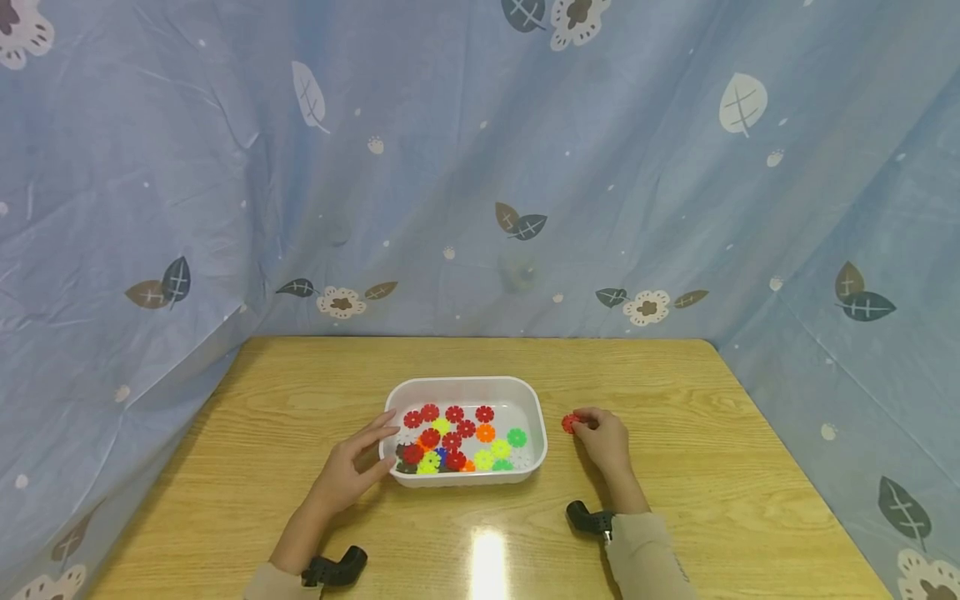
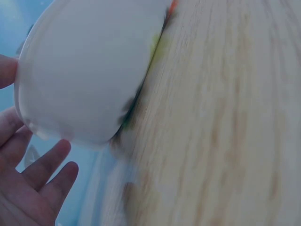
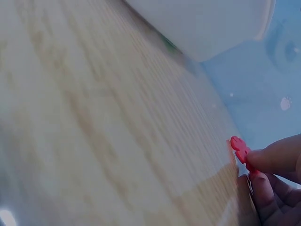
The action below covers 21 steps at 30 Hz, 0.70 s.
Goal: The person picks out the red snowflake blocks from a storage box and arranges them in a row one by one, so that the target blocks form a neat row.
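A white plastic tray (image 1: 467, 479) on the table holds many notched, flower-shaped plastic discs in red, yellow, green, orange, blue, black and clear. My left hand (image 1: 351, 468) rests at the tray's left end, fingers spread and touching the rim. In the left wrist view, the left hand (image 2: 33, 174) has its fingers fairly straight beside the tray wall (image 2: 89, 70). To the right of the tray, my right hand (image 1: 606, 440) pinches a red snowflake disc (image 1: 569, 423). The right wrist view shows this disc (image 3: 240, 148) between thumb and finger, close to the tabletop.
The wooden table (image 1: 315, 375) extends on all sides of the tray. A blue patterned cloth (image 1: 450, 167) hangs behind it and at both sides. Black wrist mounts sit on the left wrist (image 1: 335, 568) and the right wrist (image 1: 588, 520).
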{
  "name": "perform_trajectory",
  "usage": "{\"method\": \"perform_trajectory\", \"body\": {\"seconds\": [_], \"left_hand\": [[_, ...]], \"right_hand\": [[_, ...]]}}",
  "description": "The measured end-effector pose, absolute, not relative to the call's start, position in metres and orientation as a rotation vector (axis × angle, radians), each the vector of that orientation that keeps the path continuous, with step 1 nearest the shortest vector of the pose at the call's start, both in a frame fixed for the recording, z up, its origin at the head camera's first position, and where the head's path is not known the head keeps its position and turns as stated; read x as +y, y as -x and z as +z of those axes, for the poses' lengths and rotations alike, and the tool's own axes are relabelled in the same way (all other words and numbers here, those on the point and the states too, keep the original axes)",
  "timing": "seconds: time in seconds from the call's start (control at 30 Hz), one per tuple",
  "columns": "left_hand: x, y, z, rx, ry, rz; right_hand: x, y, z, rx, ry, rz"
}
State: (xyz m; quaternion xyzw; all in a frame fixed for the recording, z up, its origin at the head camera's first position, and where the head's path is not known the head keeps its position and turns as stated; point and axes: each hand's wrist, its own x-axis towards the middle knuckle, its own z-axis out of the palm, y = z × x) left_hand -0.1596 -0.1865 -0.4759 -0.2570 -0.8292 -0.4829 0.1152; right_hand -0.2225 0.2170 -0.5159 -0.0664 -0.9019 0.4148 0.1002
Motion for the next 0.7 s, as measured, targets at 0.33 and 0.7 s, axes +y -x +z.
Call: {"method": "perform_trajectory", "body": {"seconds": [0.33, 0.7], "left_hand": [[-0.1847, 0.1596, -0.4732, -2.453, 0.733, -1.419], [-0.1858, 0.1590, -0.4744, -2.438, 0.743, -1.406]], "right_hand": [[0.2154, 0.2221, -0.5142, -2.641, 0.233, 1.258], [0.2172, 0.2143, -0.5092, -2.591, 0.285, 1.479]]}}
